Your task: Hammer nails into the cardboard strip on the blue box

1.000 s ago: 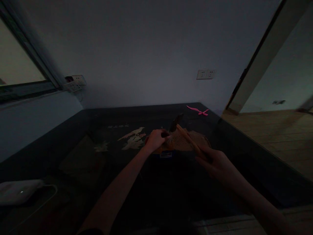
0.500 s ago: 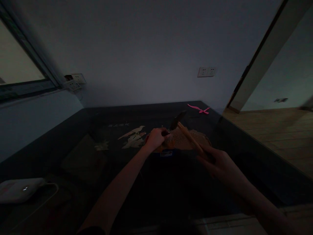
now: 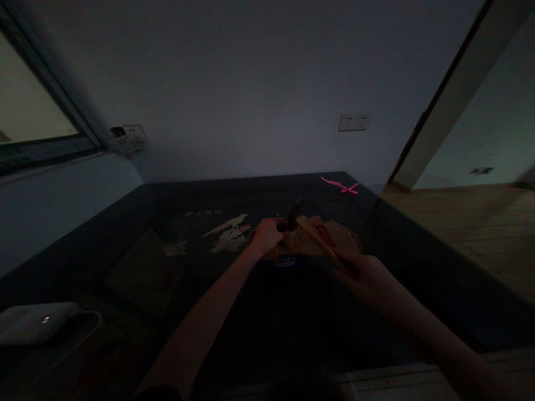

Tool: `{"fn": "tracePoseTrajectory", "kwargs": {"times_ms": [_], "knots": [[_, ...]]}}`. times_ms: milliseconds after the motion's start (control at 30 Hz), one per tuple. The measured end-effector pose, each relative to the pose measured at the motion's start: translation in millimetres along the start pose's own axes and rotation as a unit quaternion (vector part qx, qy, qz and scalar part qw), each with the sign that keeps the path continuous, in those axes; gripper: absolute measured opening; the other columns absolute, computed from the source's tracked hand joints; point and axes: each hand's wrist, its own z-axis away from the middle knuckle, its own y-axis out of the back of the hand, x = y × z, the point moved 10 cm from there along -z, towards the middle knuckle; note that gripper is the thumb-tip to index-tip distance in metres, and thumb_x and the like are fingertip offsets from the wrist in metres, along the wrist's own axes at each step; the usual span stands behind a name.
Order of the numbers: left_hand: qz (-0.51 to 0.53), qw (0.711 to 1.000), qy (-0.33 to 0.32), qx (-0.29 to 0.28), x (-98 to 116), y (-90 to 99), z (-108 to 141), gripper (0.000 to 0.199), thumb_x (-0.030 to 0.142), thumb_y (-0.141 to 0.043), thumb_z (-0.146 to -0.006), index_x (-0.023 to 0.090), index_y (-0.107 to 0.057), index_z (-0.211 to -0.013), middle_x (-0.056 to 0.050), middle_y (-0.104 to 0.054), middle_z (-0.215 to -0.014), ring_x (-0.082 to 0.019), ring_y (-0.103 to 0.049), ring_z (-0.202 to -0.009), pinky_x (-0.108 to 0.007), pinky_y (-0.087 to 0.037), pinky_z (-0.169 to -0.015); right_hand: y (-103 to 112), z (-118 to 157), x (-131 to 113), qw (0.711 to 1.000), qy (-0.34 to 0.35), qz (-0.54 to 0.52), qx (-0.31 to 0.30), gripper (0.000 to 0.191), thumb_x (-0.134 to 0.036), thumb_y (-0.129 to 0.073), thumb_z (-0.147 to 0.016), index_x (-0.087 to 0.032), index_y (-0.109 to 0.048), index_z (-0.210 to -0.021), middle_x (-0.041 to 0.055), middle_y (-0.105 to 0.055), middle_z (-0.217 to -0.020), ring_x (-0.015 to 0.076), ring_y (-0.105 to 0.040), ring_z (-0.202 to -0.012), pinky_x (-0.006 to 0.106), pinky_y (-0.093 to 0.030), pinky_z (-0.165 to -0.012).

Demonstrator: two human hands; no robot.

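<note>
My right hand is closed around the wooden handle of a hammer. The hammer's dark head is low, right beside the fingers of my left hand. Those left fingers are pinched together over a brown, speckled flat piece lying on the dark table; whatever they hold is too small and dark to make out. A patch of red shows on the brown piece next to the hammer handle. Just in front of it is a small blue label with pale print.
The dark glossy table has pale printed figures on its top. A pink ribbon-like strip lies at the back right. A white device with a cable sits at the left edge. Wall sockets are behind.
The hammer head has swung down and to the left, toward my left fingers. My right hand has shifted slightly left with it; my left hand has stayed almost still.
</note>
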Motion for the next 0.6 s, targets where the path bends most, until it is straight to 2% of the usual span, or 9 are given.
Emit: {"fn": "tracePoseTrajectory", "kwargs": {"times_ms": [133, 233, 367, 500, 600], "knots": [[0.022, 1.000, -0.011, -0.016, 0, -4.0, -1, 0.016, 0.023, -0.061, -0.074, 0.016, -0.068, -0.087, -0.005, -0.071, -0.086, -0.016, -0.064, -0.078, -0.025, -0.048, -0.071, 2, -1, 4, 1.000, -0.014, 0.003, 0.001, 0.030, -0.023, -0.048, -0.077, -0.010, -0.065, -0.099, 0.0053, -0.067, -0.070, 0.0152, -0.058, -0.053, 0.022, -0.040, -0.046], [0.018, 1.000, -0.008, -0.008, -2, -3.6, -2, 0.016, 0.025, -0.062, -0.074, 0.015, -0.068, -0.085, -0.006, -0.071, -0.085, -0.016, -0.064, -0.077, -0.025, -0.048, -0.072, 7, 0, 2, 1.000, -0.012, -0.010, 0.017, 0.031, -0.024, -0.049, -0.077, -0.011, -0.065, -0.101, 0.0055, -0.068, -0.074, 0.0155, -0.060, -0.056, 0.021, -0.040, -0.046], [0.010, 1.000, -0.012, -0.004, 0, -2.1, -1, 0.019, 0.025, -0.062, -0.073, 0.017, -0.068, -0.088, -0.005, -0.071, -0.087, -0.018, -0.064, -0.079, -0.026, -0.049, -0.072, -2, 0, 7, 0.999, -0.013, -0.050, 0.007, 0.029, -0.023, -0.052, -0.076, -0.012, -0.066, -0.099, 0.0050, -0.069, -0.075, 0.0164, -0.060, -0.057, 0.023, -0.043, -0.048], [0.009, 1.000, -0.014, -0.004, 5, 0.2, 1, 0.018, 0.022, -0.062, -0.073, 0.016, -0.068, -0.089, -0.005, -0.071, -0.086, -0.017, -0.065, -0.079, -0.027, -0.049, -0.073, -10, 2, 21, 0.986, -0.038, -0.162, 0.029, 0.034, -0.027, -0.056, -0.076, -0.013, -0.063, -0.106, 0.0038, -0.067, -0.077, 0.0173, -0.059, -0.060, 0.024, -0.045, -0.050], [0.004, 1.000, -0.027, 0.007, 9, 2.7, 2, 0.013, 0.022, -0.063, -0.073, 0.016, -0.067, -0.084, -0.005, -0.071, -0.086, -0.017, -0.065, -0.080, -0.027, -0.048, -0.075, -16, 7, 33, 0.949, -0.083, -0.297, 0.066, 0.039, -0.034, -0.059, -0.077, -0.016, -0.058, -0.111, -0.0029, -0.056, -0.060, 0.0117, -0.050, -0.046, 0.020, -0.038, -0.039]]}}
